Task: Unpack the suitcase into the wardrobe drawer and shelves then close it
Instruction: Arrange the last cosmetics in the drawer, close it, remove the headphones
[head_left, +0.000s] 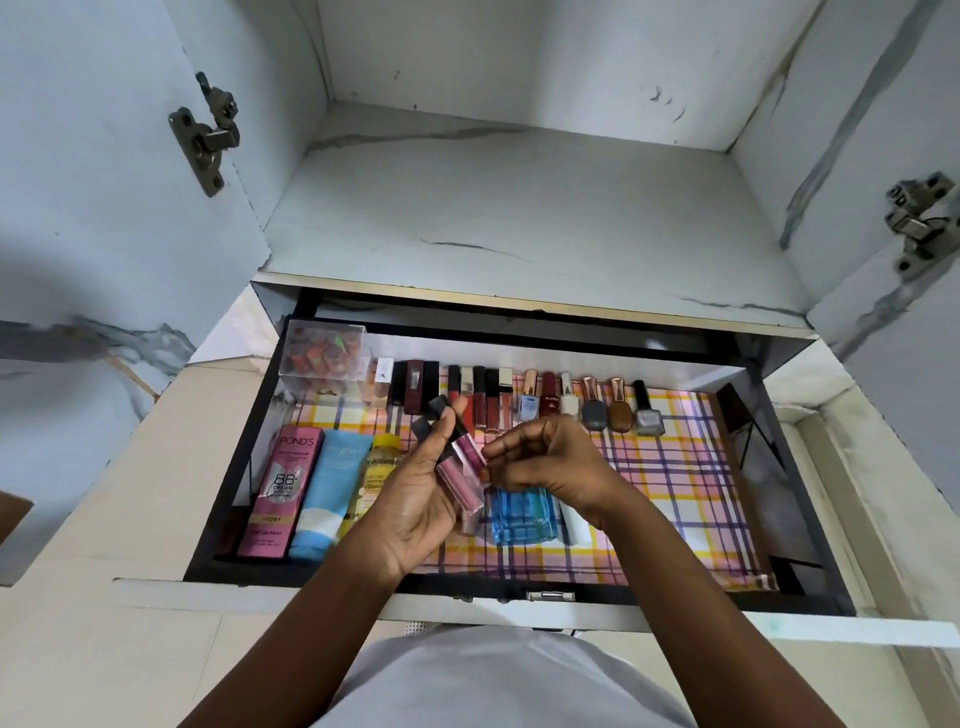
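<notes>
The wardrobe drawer (779, 597) is pulled out, lined with checked paper. My left hand (415, 499) holds a few lip gloss tubes (457, 467) with dark caps, fanned over the drawer. My right hand (545, 457) pinches the lower end of one pink tube. Along the drawer's back stand lipsticks (415, 387) and nail polish bottles (618, 408) in a row. A pink Pond's box (283, 488), a blue tube (327, 493) and a yellow bottle (376, 467) lie at the front left. A blue perfume bottle (522, 514) sits under my hands. The suitcase is out of view.
A clear plastic box (322, 353) of small round items stands in the drawer's back left corner. Above the drawer is a bare white shelf (519, 208). Both wardrobe doors hang open, with hinges at left (205, 135) and right (919, 223). The drawer's right half shows bare liner.
</notes>
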